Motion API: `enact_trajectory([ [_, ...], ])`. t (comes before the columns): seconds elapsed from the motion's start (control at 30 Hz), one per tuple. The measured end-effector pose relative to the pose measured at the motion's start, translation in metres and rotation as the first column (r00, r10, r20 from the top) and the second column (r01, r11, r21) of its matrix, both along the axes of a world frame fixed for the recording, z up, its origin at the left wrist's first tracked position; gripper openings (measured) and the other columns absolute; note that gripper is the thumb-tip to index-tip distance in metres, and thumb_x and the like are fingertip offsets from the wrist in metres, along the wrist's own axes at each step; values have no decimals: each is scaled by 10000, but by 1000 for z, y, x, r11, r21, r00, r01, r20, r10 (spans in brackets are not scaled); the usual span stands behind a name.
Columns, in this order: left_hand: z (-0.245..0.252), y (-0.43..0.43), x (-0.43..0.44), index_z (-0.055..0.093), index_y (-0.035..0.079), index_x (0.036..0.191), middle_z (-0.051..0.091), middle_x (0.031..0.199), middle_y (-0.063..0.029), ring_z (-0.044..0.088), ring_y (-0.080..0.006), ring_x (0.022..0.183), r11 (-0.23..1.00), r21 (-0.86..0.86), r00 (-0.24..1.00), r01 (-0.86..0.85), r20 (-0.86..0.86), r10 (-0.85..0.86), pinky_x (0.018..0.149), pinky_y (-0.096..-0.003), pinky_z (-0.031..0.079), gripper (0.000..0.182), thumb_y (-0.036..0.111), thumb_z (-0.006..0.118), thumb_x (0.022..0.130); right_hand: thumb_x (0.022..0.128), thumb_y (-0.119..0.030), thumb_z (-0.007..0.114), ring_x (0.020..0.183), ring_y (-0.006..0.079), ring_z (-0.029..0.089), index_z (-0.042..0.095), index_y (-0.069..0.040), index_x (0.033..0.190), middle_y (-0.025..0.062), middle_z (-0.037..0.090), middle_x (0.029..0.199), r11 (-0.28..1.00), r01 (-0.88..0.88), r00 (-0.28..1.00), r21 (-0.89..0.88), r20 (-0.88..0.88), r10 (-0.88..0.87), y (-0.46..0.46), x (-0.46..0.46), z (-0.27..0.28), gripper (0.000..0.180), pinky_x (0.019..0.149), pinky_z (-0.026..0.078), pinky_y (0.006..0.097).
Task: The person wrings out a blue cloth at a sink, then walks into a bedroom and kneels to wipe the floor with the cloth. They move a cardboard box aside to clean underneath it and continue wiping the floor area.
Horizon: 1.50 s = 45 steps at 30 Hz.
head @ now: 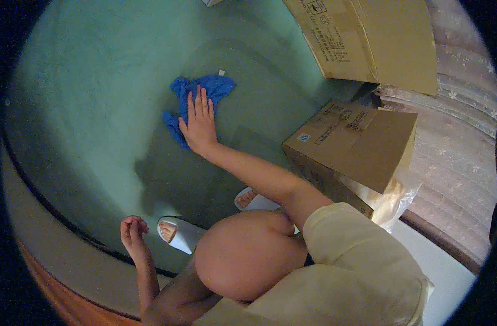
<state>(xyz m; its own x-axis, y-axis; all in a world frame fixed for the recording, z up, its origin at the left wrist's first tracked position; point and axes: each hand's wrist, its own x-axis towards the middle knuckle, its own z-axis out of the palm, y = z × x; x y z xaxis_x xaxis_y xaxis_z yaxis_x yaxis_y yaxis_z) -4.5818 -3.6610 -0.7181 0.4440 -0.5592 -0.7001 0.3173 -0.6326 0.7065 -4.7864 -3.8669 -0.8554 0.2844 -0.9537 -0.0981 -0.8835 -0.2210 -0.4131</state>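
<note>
My right hand (200, 126) lies flat, palm down, on a crumpled blue cloth (224, 86) spread on the green floor (118, 102). Its fingers point away from me, slightly apart, and press on the cloth rather than grip it. A small white tag (221, 73) sticks out at the cloth's far edge. My left hand (133, 232) hangs at the lower left, beside my bent knees. Its fingers curl inward and nothing shows in them. White slippers (185, 234) are on my feet.
A cardboard box (350, 138) bearing print stands on the right, with clear plastic (403, 203) next to it. Beyond it is a larger cardboard box (378, 40). Floral fabric (448, 142) hangs along the right side. A dark-edged pale border (69, 248) runs along the lower left.
</note>
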Motion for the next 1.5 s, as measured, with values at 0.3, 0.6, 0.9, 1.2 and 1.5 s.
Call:
enact_trajectory([
  [0.3, -2, 12, -4, 511, 65, 843, 492, 683, -7, 433, -89, 629, 1000, 28, 1000, 2, 5, -2, 591, -223, 347, 74, 125, 491, 881, 870, -243, 472, 1231, 396, 339, 396, 63, 1262, 252, 370, 1326, 696, 717, 682, -32, 237, -692, -139, -172, 15, 503, 1046, 255, 424],
  [0.6, -6, 51, 4, 504, 67, 844, 456, 673, 1, 417, -92, 623, 997, 40, 998, -66, -5, 66, 588, -228, 339, 61, 119, 492, 872, 906, -447, 380, 1317, 397, 210, 272, 9, 1369, 277, 256, 1396, 883, 438, 878, -171, -131, -461, -193, -280, -46, 658, 1085, 144, 453],
  [0.9, -10, 32, 4, 506, 69, 850, 465, 702, -10, 422, -97, 632, 987, 46, 985, -152, -82, 155, 587, -225, 348, 81, 145, 501, 880, 864, -191, 500, 1326, 377, 186, 321, 65, 1319, 263, 197, 1423, 842, 519, 853, -148, 23, -522, -5, -68, -28, 552, 1081, 148, 446],
  [1.2, -12, 27, 8, 515, 69, 858, 482, 724, -23, 441, -104, 650, 989, 23, 984, -144, -103, 145, 598, -227, 365, 82, 147, 503, 879, 879, -175, 486, 1308, 345, 251, 333, 55, 1305, 199, 278, 1411, 833, 505, 747, 225, 370, -553, 18, -48, 29, 507, 1077, 198, 382],
  [1.5, -16, 23, 10, 523, 71, 880, 488, 734, -15, 458, -104, 684, 995, -18, 988, -102, -114, 100, 618, -234, 369, 96, 165, 504, 876, 863, -250, 529, 1026, 375, 483, 492, 75, 1105, 256, 511, 1099, 509, 763, 533, -400, -58, -844, -141, -282, 20, 406, 915, 362, 433],
])
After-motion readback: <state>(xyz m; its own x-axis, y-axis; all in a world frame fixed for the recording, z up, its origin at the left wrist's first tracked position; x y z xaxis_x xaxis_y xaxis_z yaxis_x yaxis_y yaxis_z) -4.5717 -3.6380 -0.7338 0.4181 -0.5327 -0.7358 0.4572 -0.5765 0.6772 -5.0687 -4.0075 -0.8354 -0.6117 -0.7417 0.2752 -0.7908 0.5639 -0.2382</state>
